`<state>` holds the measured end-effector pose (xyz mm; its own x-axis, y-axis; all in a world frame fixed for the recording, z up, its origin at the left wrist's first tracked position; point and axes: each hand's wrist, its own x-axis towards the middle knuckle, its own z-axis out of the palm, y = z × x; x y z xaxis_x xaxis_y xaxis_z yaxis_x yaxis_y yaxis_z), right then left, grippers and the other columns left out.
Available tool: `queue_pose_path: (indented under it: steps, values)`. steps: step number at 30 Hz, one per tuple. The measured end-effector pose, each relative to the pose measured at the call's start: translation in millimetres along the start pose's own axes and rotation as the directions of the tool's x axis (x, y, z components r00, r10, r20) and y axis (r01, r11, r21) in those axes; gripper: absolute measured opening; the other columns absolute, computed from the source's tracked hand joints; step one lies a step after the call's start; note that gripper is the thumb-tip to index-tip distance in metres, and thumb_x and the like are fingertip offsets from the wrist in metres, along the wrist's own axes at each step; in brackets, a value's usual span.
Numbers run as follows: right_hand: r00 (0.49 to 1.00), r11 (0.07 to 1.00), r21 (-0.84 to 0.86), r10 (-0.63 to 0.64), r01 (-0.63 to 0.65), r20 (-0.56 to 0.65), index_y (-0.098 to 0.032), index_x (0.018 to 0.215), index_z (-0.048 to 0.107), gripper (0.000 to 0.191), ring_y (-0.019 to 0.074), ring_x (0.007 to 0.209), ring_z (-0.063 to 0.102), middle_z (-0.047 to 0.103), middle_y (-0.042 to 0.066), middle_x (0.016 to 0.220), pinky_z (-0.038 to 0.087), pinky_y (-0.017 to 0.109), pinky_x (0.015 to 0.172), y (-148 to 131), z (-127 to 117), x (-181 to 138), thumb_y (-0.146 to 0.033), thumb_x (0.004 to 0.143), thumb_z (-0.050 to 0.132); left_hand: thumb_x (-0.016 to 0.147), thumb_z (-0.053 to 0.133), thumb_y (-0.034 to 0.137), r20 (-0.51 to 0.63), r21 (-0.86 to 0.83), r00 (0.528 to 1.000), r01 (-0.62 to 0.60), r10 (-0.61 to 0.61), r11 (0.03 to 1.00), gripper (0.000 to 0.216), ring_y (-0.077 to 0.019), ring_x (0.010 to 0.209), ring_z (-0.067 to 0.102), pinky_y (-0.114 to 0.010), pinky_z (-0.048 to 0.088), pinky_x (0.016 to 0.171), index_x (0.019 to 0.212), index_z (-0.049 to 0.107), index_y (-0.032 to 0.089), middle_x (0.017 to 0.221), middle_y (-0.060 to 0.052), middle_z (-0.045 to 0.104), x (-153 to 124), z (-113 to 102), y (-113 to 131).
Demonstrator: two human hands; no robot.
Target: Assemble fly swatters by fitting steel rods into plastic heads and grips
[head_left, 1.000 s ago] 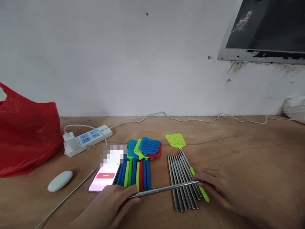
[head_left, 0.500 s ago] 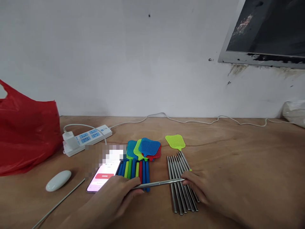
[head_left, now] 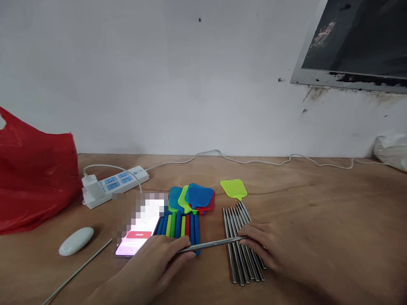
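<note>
A thin telescopic metal rod [head_left: 208,244] spans the gap between my hands, tilted slightly up to the right. My left hand [head_left: 165,258] pinches its thicker end between thumb and fingers. Its thinner end is gripped by the fingers of my right hand [head_left: 259,245], which covers the tip. Under the right hand lies a row of similar metal rods [head_left: 238,262]. Coloured foam-like handles [head_left: 178,224] in blue, green, yellow and red lie beyond my left hand, partly hidden by it. Behind them is a pile of mesh fly swatter heads [head_left: 199,197]. A single yellow-green swatter head [head_left: 234,189] lies above the rods.
A lit phone [head_left: 135,242] lies left of the handles. Farther left are a white mouse-shaped object [head_left: 76,241], a grey cable [head_left: 79,270], a power strip [head_left: 117,186] and a red plastic bag [head_left: 38,178]. A white cord [head_left: 251,162] runs along the wall.
My right hand has shifted slightly left and up along the rod's thin end, hiding a small yellow-green piece. The left hand has barely moved and keeps its grip.
</note>
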<state>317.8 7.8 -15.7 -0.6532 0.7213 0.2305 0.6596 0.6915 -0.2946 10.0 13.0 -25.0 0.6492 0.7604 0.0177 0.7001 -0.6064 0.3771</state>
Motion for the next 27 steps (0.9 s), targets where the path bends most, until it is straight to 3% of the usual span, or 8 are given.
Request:
queue_pose_path:
  steps: [4,10,15,18,21,24,27]
  values:
    - [0.999,0.996,-0.080,-0.029,0.027,-0.025,-0.020,0.083,0.052,0.027,0.0155,0.061,0.056,0.062,0.002,0.075,0.040,0.026,0.058,0,4,1,-0.016,0.102,0.034,0.107,0.027,0.044,-0.037,0.027,0.999,-0.029,0.030,0.999,0.043,-0.0200,0.065,0.059,-0.028,0.031,0.057,0.094,0.062,0.024,0.076,-0.002,0.067,2,2,-2]
    - [0.987,0.991,-0.071,-0.121,0.114,-0.109,-0.020,0.082,0.051,0.027,0.0152,0.059,0.055,0.061,0.003,0.071,0.036,0.026,0.055,-10,20,11,-0.009,0.098,0.032,0.107,0.024,0.044,-0.025,0.076,0.998,-0.052,0.054,0.996,0.045,-0.0213,0.060,0.057,-0.029,0.028,0.055,0.088,0.059,0.023,0.070,-0.003,0.065,13,7,5]
    - [0.990,1.000,0.009,-0.011,0.012,-0.142,-0.020,0.083,0.052,0.027,0.0148,0.060,0.054,0.061,0.002,0.073,0.035,0.026,0.055,-15,19,19,-0.016,0.102,0.034,0.106,0.027,0.043,-0.017,0.055,1.000,0.015,-0.014,0.998,0.040,-0.0226,0.067,0.058,-0.029,0.029,0.058,0.088,0.056,0.023,0.076,-0.003,0.065,17,9,8]
    - [0.981,0.977,0.194,0.117,-0.085,-0.156,-0.020,0.088,0.059,0.025,0.0149,0.066,0.056,0.062,0.001,0.075,0.039,0.026,0.061,-14,13,21,-0.027,0.103,0.041,0.106,0.030,0.042,-0.004,0.002,0.999,0.033,-0.033,0.999,0.036,-0.0213,0.069,0.057,-0.028,0.028,0.059,0.088,0.055,0.023,0.078,-0.002,0.063,17,4,12]
    - [0.941,0.863,0.473,0.290,-0.179,-0.173,-0.021,0.088,0.064,0.027,0.0144,0.066,0.056,0.061,-0.001,0.072,0.041,0.025,0.060,-9,15,25,-0.039,0.101,0.048,0.106,0.031,0.040,0.010,-0.045,1.000,0.013,-0.013,0.999,0.033,-0.0198,0.068,0.055,-0.028,0.026,0.058,0.088,0.053,0.023,0.077,-0.001,0.061,18,-2,16]
    - [0.894,0.626,0.759,0.425,-0.177,-0.143,-0.019,0.082,0.065,0.034,0.0114,0.057,0.051,0.061,-0.001,0.070,0.041,0.022,0.050,-2,23,31,-0.048,0.097,0.054,0.107,0.030,0.037,0.000,-0.063,1.000,-0.017,0.017,0.998,0.036,-0.0181,0.064,0.052,-0.028,0.024,0.056,0.081,0.050,0.022,0.074,0.000,0.058,21,-5,18]
    - [0.831,0.413,0.903,0.539,-0.122,-0.134,-0.018,0.080,0.067,0.037,0.0086,0.047,0.047,0.063,0.000,0.069,0.041,0.020,0.042,5,31,41,-0.054,0.087,0.065,0.106,0.032,0.039,-0.001,-0.085,1.000,-0.021,0.021,0.996,0.038,-0.0173,0.062,0.050,-0.028,0.023,0.056,0.076,0.046,0.022,0.071,0.001,0.055,21,-3,16]
